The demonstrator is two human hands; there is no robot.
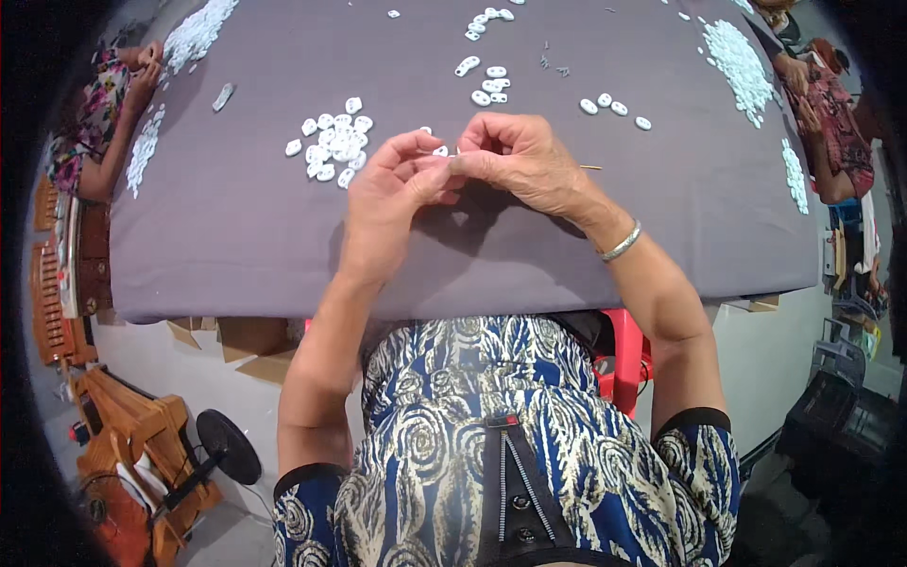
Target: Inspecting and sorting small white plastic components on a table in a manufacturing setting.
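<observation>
Over the near middle of the table, my left hand (389, 189) and my right hand (529, 165) meet at the fingertips, both closed in a pinch. A sliver of a small white piece (456, 152) shows where they meet; the fingers hide most of it. Left of my left hand lies a loose pile of small white oval plastic pieces with two holes (340, 142). Just beyond my fingertips sits another such white piece (440, 151). A thin gold-coloured rod (590, 167) pokes out beside my right wrist; its other end is hidden.
A grey cloth (283, 255) covers the table. More white pieces lie farther off (496, 85) and to the right (605, 101), near tiny dark bits (545, 62). Large white heaps (740, 71) line the sides, where other people's hands (146, 61) work. A small grey object (223, 96) lies at left.
</observation>
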